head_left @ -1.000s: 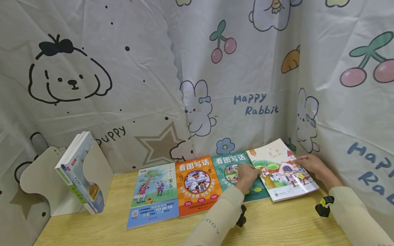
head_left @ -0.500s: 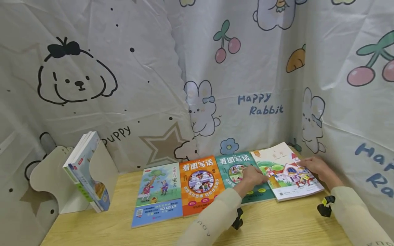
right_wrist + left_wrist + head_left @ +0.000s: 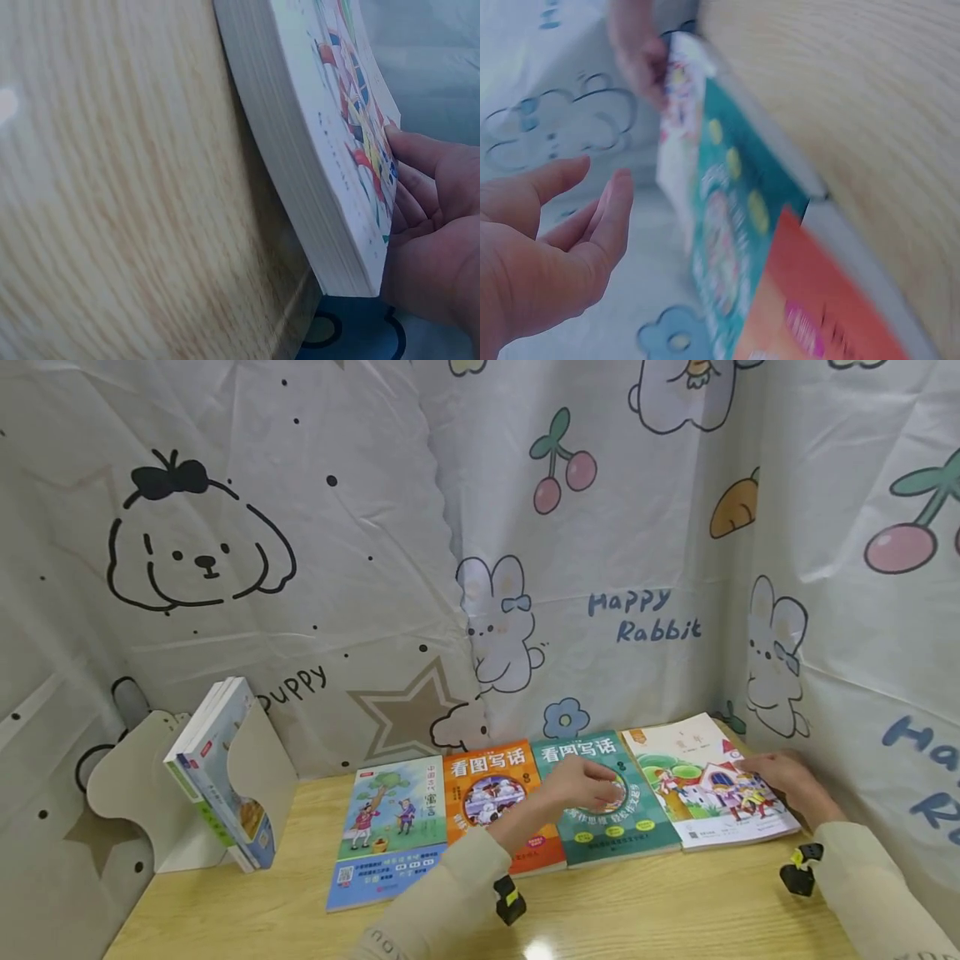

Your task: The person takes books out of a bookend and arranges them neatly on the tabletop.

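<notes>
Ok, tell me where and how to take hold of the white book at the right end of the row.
I'd pinch the white book by its right edge, coming from the right, as the right hand does. No other book borders that side, and the book's visible thickness should give a firm hold, whereas its left edge lies close along the green book.
</notes>
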The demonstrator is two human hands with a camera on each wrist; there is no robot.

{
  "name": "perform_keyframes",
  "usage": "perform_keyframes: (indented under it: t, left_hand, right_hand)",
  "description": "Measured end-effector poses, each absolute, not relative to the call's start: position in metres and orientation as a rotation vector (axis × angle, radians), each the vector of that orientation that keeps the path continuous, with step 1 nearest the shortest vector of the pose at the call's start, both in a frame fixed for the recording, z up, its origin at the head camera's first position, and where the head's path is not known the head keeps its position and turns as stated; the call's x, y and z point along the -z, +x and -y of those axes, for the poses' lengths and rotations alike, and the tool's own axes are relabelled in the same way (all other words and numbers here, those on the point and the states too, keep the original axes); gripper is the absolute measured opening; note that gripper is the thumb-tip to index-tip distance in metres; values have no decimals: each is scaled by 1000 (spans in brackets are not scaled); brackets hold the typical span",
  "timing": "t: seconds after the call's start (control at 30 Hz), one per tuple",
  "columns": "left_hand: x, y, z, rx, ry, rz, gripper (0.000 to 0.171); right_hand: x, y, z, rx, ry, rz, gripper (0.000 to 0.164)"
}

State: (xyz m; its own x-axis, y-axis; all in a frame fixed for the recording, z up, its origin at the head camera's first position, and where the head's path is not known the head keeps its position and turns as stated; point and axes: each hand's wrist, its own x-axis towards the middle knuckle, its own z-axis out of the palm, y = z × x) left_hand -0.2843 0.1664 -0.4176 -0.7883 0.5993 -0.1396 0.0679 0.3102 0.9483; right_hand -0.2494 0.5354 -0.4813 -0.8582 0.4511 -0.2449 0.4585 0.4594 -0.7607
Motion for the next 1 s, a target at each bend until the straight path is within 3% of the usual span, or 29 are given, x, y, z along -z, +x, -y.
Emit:
perform_keyframes:
  t: [0.27,0.43,1.0]
  left_hand:
    - [393,-297,-92,-1575,690,-2112,39]
    - [384,-302,-42,-1672,653,-2181,34]
    - [366,-292,115,-2139,12,-2546,35]
  right_hand:
    - [484,-255,-529,1416,988,-2658,60]
    - [485,-255,-524,1437,1041,-2643,59]
    - [468,-245,-495,1124,930,-2962,44]
